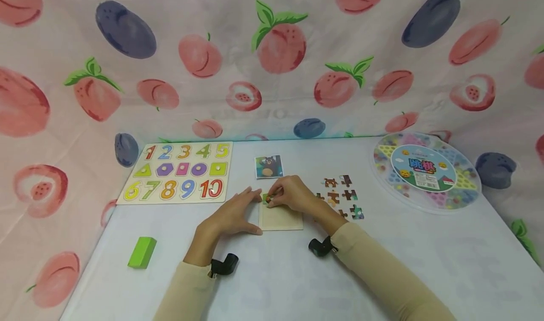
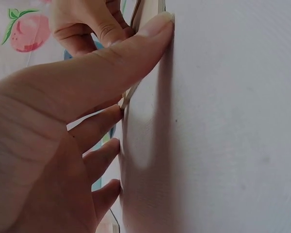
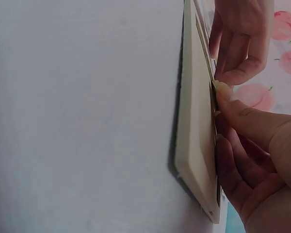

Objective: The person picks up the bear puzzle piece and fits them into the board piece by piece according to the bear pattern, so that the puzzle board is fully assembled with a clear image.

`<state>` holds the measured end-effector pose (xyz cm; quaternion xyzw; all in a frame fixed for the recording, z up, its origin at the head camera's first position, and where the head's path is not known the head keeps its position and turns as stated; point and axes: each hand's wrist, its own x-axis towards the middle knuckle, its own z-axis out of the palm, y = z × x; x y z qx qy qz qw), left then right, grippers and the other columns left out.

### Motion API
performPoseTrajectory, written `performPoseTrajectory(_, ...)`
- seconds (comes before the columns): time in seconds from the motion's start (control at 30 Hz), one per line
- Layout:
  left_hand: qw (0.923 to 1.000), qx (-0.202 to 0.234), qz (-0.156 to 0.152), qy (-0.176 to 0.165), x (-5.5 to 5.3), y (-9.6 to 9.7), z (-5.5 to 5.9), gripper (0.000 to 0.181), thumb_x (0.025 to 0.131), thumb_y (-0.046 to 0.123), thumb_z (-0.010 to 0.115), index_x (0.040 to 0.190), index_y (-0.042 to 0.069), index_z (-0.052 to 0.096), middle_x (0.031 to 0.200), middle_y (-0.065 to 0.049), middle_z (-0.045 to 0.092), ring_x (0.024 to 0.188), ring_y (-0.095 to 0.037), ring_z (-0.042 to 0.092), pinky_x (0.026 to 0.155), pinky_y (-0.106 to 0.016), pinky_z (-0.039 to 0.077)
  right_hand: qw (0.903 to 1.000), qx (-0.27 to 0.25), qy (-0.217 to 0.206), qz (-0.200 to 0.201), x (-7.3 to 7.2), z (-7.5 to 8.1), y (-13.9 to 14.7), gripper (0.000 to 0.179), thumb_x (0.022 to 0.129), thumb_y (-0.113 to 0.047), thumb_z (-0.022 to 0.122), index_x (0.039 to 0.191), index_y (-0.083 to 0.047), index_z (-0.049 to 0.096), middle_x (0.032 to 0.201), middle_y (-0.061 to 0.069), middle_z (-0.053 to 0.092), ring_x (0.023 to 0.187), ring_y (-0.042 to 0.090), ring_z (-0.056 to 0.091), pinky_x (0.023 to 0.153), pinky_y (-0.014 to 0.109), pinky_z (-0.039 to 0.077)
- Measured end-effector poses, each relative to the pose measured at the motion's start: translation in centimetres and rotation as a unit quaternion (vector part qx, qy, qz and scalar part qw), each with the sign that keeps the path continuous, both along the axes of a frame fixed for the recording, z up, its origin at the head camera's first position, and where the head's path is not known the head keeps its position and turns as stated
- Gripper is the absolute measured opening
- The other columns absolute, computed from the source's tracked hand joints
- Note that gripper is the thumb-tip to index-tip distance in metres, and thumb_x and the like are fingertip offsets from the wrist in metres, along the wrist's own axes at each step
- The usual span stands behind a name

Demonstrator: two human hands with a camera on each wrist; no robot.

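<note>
A pale wooden puzzle tray [image 1: 281, 219] lies on the white table in front of me. My left hand [image 1: 231, 212] is at its left side, thumb and fingers spread and nearly straight; in the left wrist view the thumb [image 2: 131, 53] touches the tray's edge. Over the tray's far left corner, my right hand [image 1: 293, 194] pinches a small green-and-brown puzzle piece [image 1: 266, 198] between thumb and fingertips. The right wrist view shows those fingers low over the tray [image 3: 196, 145], mostly hiding the piece. Several loose puzzle pieces [image 1: 333, 197] lie right of the tray, some behind my right wrist.
Beyond the tray lies a picture card [image 1: 269, 166] with a brown bear. A number-and-shape board [image 1: 176, 173] is at the back left, a green block [image 1: 142, 252] at the front left. A round Chinese checkers set [image 1: 425, 170] sits at the back right, before a fruit-print cloth [image 1: 280, 104].
</note>
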<state>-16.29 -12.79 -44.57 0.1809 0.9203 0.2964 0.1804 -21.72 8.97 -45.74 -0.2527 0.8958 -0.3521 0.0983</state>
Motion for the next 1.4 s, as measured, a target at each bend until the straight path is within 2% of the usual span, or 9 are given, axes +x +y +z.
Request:
performPoseTrajectory(0.37, 1.0, -0.003, -0.002, 0.001, -0.1, 0.0, -0.1, 0.089, 0.072, 0.033, 0.093, 0.148, 0.016, 0.051, 0.164, -0.003, 0.043, 0.161, -0.027, 0.02, 0.132, -0.054, 0.02, 0.9997, 0.008, 0.009, 0.021, -0.1, 0.1, -0.1, 0.013, 0.08, -0.015, 0.086, 0.091, -0.009, 0.081, 0.095, 0.005, 0.075, 0.077, 0.006, 0.064, 0.066, 0.014, 0.053)
performPoseTrajectory(0.6, 1.0, -0.005, -0.004, 0.002, -0.2, 0.0, 0.0, 0.091, 0.072, 0.032, 0.093, 0.15, 0.016, 0.05, 0.163, -0.004, 0.043, 0.161, -0.028, 0.02, 0.132, -0.054, 0.02, 0.9997, 0.018, 0.01, 0.011, -0.4, 0.0, -0.1, 0.013, 0.081, -0.018, 0.086, 0.09, -0.012, 0.081, 0.099, 0.004, 0.074, 0.081, 0.007, 0.063, 0.07, 0.016, 0.052)
performPoseTrajectory(0.8, 0.9998, -0.006, -0.02, 0.006, -0.1, 0.0, -0.1, 0.085, 0.073, 0.032, 0.092, 0.147, 0.016, 0.053, 0.165, -0.004, 0.041, 0.162, -0.028, 0.019, 0.133, -0.053, 0.017, 0.9996, 0.026, -0.004, 0.002, -0.4, 0.0, -0.2, 0.015, 0.081, -0.02, 0.086, 0.094, -0.012, 0.081, 0.1, 0.003, 0.075, 0.085, 0.01, 0.063, 0.072, 0.02, 0.054)
performPoseTrajectory(1.0, 0.9989, -0.021, -0.039, 0.012, -0.1, -0.2, 0.0, 0.084, 0.075, 0.035, 0.09, 0.149, 0.018, 0.053, 0.167, -0.003, 0.037, 0.162, -0.028, 0.017, 0.133, -0.054, 0.017, 0.9986, 0.052, 0.007, 0.003, -0.3, 0.3, -0.1, 0.016, 0.083, -0.026, 0.085, 0.095, -0.016, 0.082, 0.103, 0.0, 0.076, 0.095, 0.014, 0.066, 0.081, 0.028, 0.055)
performPoseTrajectory(1.23, 0.9981, -0.045, -0.039, 0.013, -0.2, -0.2, -0.1, 0.086, 0.075, 0.04, 0.09, 0.15, 0.024, 0.052, 0.168, 0.001, 0.035, 0.162, -0.027, 0.018, 0.131, -0.057, 0.021, 0.9959, 0.074, -0.011, 0.051, -0.8, 1.3, 1.3, 0.026, 0.085, -0.028, 0.083, 0.109, -0.018, 0.079, 0.112, 0.0, 0.076, 0.087, 0.012, 0.061, 0.075, 0.025, 0.051)
performPoseTrajectory(1.4, 0.9974, -0.06, -0.037, 0.015, -0.2, -0.1, -0.2, 0.087, 0.074, 0.041, 0.09, 0.151, 0.027, 0.051, 0.168, 0.003, 0.034, 0.162, -0.027, 0.018, 0.131, -0.057, 0.022, 0.9961, 0.079, -0.021, 0.033, -1.5, 3.0, 3.7, 0.032, 0.09, -0.028, 0.078, 0.12, -0.018, 0.075, 0.126, 0.004, 0.073, 0.105, 0.021, 0.064, 0.088, 0.037, 0.057)
